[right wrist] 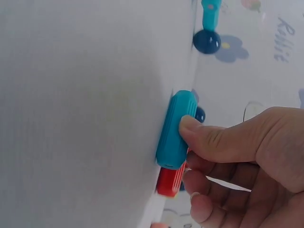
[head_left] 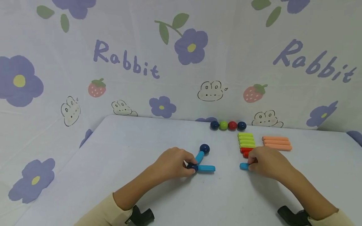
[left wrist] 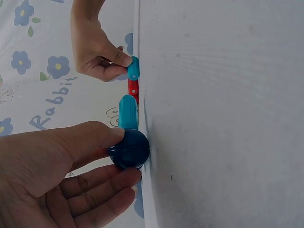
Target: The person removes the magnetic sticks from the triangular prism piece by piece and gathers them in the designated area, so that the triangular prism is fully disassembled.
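Note:
My left hand [head_left: 173,163] pinches a dark blue ball [left wrist: 129,151] between thumb and fingers, low over the white table. Two light blue sticks join this ball: one stick [head_left: 207,169] points right, and the other stick [head_left: 199,157] slants away to a second dark blue ball [head_left: 205,148]. To the right, my right hand [head_left: 270,161] pinches a separate light blue stick [right wrist: 176,133] at the tabletop, its thumb lying along the side. Part of that stick is hidden by the fingers in the head view. A gap separates it from the joined pieces.
Just beyond my right hand lie red sticks [head_left: 245,150], partly covered, and several yellow-green sticks [head_left: 246,139]. Three orange sticks [head_left: 276,142] lie farther right. Along the table's back edge sits a row of balls, including a green ball [head_left: 223,125] and a red ball [head_left: 232,126].

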`<state>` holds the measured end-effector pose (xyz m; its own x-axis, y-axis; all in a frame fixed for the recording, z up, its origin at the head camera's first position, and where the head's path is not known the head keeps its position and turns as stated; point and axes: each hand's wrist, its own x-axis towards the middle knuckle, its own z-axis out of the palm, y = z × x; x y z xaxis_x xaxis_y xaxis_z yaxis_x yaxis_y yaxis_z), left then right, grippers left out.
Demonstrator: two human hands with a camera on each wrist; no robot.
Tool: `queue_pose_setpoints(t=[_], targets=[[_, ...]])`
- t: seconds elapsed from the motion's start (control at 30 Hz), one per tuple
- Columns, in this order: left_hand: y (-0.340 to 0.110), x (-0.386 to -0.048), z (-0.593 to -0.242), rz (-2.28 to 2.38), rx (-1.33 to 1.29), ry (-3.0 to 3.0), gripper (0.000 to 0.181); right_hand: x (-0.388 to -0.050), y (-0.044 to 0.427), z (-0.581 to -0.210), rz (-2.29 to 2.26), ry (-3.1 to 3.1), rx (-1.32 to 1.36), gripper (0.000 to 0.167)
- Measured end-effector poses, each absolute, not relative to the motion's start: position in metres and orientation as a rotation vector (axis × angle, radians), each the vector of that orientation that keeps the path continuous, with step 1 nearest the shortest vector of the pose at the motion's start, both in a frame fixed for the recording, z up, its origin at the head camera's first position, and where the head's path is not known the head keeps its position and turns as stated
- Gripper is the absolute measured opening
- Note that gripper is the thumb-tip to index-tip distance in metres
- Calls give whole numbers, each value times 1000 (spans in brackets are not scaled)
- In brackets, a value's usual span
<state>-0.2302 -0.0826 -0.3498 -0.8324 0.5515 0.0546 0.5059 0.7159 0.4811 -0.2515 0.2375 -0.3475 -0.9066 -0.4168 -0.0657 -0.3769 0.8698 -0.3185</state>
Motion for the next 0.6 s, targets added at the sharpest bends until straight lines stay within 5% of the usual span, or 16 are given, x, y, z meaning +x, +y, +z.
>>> queue_pose_setpoints(t=[0.6], targets=[[-83, -231, -351, 760, 891, 2829, 20, -270, 257, -348, -449, 2948, -656, 14]])
